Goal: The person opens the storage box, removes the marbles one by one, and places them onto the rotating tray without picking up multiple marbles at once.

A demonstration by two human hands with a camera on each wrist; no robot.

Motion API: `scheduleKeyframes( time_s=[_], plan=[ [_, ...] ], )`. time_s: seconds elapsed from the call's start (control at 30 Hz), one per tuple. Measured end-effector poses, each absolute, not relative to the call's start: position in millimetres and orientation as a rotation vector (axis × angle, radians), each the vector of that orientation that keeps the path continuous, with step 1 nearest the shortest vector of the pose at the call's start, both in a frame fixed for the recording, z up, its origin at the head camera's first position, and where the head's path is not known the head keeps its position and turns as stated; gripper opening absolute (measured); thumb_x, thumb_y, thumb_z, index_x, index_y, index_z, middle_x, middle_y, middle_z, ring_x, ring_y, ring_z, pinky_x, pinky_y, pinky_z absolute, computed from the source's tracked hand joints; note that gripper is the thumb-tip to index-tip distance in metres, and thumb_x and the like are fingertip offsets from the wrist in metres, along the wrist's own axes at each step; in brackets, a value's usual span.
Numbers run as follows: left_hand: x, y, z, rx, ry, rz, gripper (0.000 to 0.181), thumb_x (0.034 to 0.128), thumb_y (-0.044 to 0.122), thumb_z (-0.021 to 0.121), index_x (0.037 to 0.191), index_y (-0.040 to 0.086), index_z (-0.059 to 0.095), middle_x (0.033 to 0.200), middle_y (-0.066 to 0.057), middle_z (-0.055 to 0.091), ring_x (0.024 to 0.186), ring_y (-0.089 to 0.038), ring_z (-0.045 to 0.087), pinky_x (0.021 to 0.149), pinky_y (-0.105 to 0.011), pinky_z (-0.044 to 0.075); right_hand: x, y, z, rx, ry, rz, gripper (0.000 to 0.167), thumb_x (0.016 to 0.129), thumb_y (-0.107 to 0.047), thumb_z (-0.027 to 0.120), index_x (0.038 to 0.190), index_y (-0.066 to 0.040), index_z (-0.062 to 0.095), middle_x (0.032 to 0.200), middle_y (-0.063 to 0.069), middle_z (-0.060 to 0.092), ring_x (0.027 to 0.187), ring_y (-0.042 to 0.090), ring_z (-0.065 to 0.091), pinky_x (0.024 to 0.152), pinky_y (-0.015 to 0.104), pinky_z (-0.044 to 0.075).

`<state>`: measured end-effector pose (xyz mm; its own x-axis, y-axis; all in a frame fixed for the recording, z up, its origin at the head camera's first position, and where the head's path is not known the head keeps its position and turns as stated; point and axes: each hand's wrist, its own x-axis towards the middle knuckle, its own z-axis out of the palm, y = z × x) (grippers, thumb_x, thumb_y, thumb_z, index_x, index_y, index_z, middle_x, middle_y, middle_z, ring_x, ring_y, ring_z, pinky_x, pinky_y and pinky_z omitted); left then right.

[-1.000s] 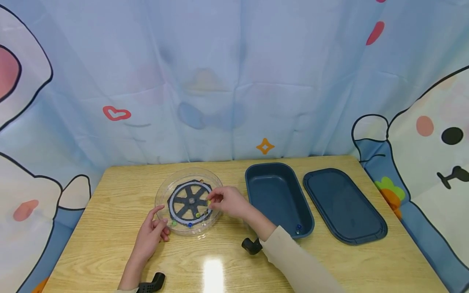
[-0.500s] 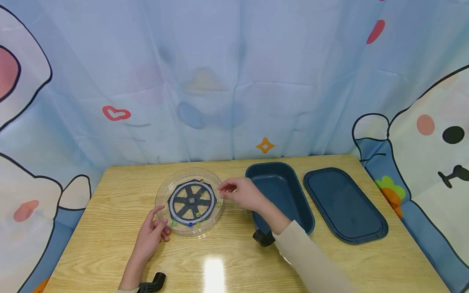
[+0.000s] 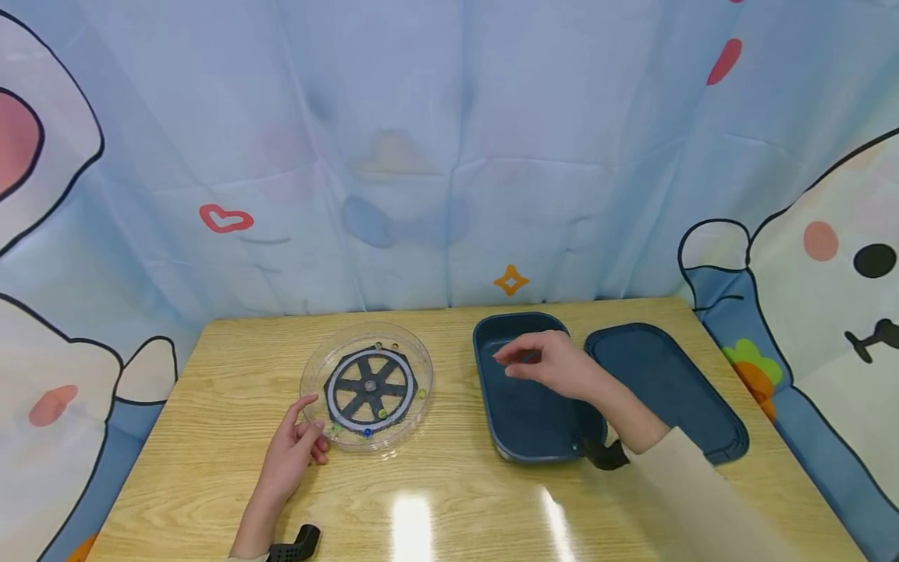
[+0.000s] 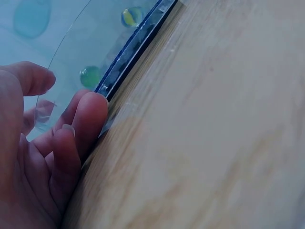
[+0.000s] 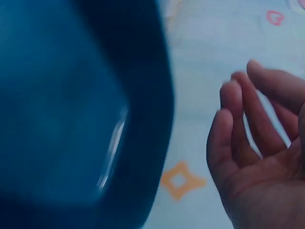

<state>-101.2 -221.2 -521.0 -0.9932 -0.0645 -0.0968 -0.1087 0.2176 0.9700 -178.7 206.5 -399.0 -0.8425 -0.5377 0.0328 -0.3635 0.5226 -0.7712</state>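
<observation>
A clear round plastic dish point(image 3: 312, 363) stands at the left of the table, with a dark spoked wheel point(image 3: 360, 388) at its middle. Several small glass marbles lie about it, among them a blue marble point(image 3: 367, 432) and a green marble point(image 4: 89, 77). My left hand point(image 3: 293, 446) holds the dish's near left rim, fingers curled at its edge. Over the dark blue box point(image 3: 537, 454) my right hand point(image 3: 562, 371) hovers, thumb and fingertips drawn close together. No marble shows between those fingertips; their inner side is partly hidden.
A dark blue lid point(image 3: 660, 382) lies flat to the right of the box, partly behind the right forearm. The wooden table point(image 3: 351, 499) meets a printed blue curtain point(image 3: 421, 234) at its back edge.
My right hand has moved from the dish's right side, rightward to above the box. Some marbles in the dish have shifted. The left hand has stayed at the rim.
</observation>
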Motion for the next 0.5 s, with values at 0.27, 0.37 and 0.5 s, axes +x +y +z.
scheduleKeyframes(
  time_s=[0.27,0.37,0.5],
  plan=[
    [-101.3,-219.7,-521.2,-0.169,2.429,1.934,0.046,0.103,0.012,0.054,0.147,0.015,0.04,0.073,-0.014,0.06,0.056,-0.022,0.06,0.056,-0.031,0.053,-173.0,256.1,-408.1,-0.904,2.403,-0.952,0.021,0.088,-0.003,0.074,0.108,-0.008,0.076,0.107,0.0,0.07,0.094,0.023,0.069,0.077,0.027,0.055],
    [-101.1,-219.9,-520.4,-0.158,2.424,1.935,0.046,0.103,0.012,0.054,0.147,0.014,0.04,0.073,-0.014,0.06,0.056,-0.022,0.06,0.056,-0.031,0.053,-172.3,264.7,-412.6,-0.985,2.321,-0.841,0.022,0.085,0.002,0.075,0.104,-0.009,0.077,0.103,-0.003,0.071,0.094,0.021,0.068,0.075,0.027,0.055],
    [-100.9,-220.2,-521.0,-0.157,2.425,1.934,0.045,0.1033,0.012,0.054,0.147,0.014,0.04,0.072,-0.014,0.059,0.056,-0.023,0.061,0.055,-0.031,0.053,-170.0,267.3,-416.1,-1.049,2.286,-0.673,0.025,0.082,0.004,0.077,0.1,-0.013,0.078,0.099,-0.009,0.07,0.091,0.011,0.067,0.072,0.025,0.054]
  ],
)
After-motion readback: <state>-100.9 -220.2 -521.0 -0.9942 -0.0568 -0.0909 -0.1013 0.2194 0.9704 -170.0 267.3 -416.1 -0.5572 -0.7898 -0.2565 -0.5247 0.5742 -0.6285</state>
